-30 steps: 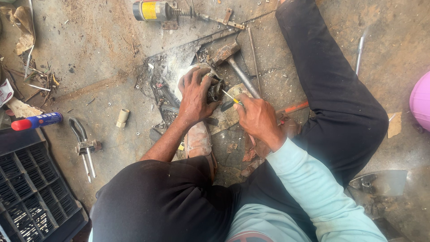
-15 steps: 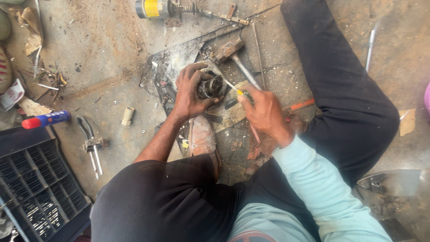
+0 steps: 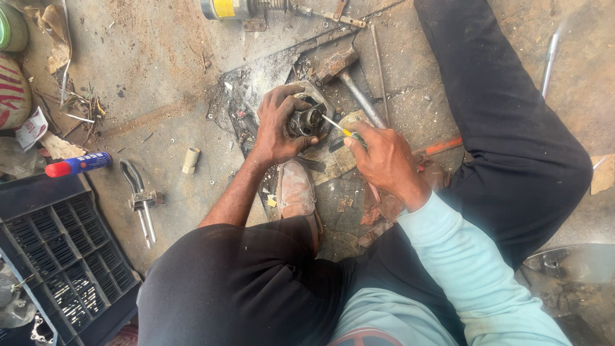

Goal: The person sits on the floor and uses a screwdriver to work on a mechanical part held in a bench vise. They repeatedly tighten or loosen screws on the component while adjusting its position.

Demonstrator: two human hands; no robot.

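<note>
The person sits on the dirty floor. The left hand (image 3: pixel 277 125) is wrapped tight around a small round metal motor part (image 3: pixel 306 120), holding it down on the ground just past the shoe (image 3: pixel 296 192). The right hand (image 3: pixel 384 160) is closed around a thin screwdriver (image 3: pixel 334 125) with a yellow handle. Its tip is poking into the middle of the part. This looks like the step of loosening or picking at something inside it. Next, the tip would need to stay in its spot while the left hand keeps the part from rolling. A hammer (image 3: pixel 343 77) lies just behind, and pliers (image 3: pixel 139 198) and a blue spray can (image 3: pixel 78 164) lie off to the left.
</note>
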